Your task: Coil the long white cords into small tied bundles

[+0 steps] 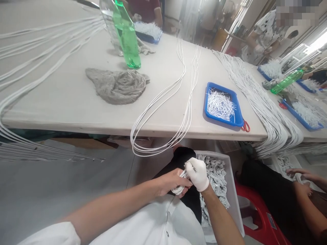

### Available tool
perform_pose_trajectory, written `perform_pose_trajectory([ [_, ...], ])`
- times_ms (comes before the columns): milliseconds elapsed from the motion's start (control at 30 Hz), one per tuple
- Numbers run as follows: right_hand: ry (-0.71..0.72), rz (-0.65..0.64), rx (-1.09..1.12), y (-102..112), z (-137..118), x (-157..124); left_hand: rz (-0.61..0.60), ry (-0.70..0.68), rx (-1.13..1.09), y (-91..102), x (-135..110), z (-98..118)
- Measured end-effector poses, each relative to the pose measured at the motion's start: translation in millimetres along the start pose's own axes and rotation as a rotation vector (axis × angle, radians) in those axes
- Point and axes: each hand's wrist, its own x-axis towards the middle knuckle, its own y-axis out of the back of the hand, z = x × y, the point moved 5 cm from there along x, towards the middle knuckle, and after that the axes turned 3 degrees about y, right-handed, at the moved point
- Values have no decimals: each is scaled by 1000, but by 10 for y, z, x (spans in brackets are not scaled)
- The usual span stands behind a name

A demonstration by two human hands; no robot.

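A small coiled bundle of white cable [178, 190] is held over my lap. Bare fingers of my left hand [172, 182] wrap around it, closed. My right hand [198, 174], in a white glove, is closed at the bundle's upper end, and some cable ends stick out by its fingers. Just beyond my hands, loose white cables [143, 136] lie across the table and loop over its front edge. A white bin [233, 190] full of similar coiled bundles stands beside my right forearm.
On the table [163, 115] are a grey cloth [117, 86], a green bottle [127, 41], and a blue tray [238, 117] of short white pieces with red-handled scissors [245, 126]. More cables [250, 81] hang off at right. A co-worker's hands [302, 180] and a red stool [255, 204] are nearby.
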Motion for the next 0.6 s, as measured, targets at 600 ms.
perform_pose_trajectory([
  [600,229,-54,70,132,-258,487,-13,95,-220,-19,-136,326],
])
